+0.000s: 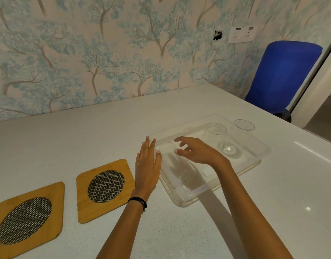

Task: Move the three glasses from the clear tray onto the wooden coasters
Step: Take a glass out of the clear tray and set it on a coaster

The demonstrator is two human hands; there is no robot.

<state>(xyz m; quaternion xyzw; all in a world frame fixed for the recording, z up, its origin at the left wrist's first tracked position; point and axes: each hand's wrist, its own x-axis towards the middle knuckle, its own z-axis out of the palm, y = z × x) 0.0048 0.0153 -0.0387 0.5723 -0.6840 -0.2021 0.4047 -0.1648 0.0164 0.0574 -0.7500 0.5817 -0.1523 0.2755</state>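
A clear tray (235, 171) lies on the white counter right of centre. Three clear glasses stand in it: the nearest glass (181, 169) at its left end, a second glass (217, 135) further back, a third glass (244, 128) at the far right. My right hand (196, 151) hovers over the nearest glass, fingers spread, holding nothing. My left hand (147, 165) rests flat against the tray's left wall, fingers apart. Two wooden coasters with metal mesh centres lie to the left: the right coaster (104, 189) and the left coaster (28, 219).
The counter (86, 139) runs back to a wall papered with blue trees. A blue chair (284, 75) stands behind the counter's far right corner. A white socket plate (242, 34) sits on the wall.
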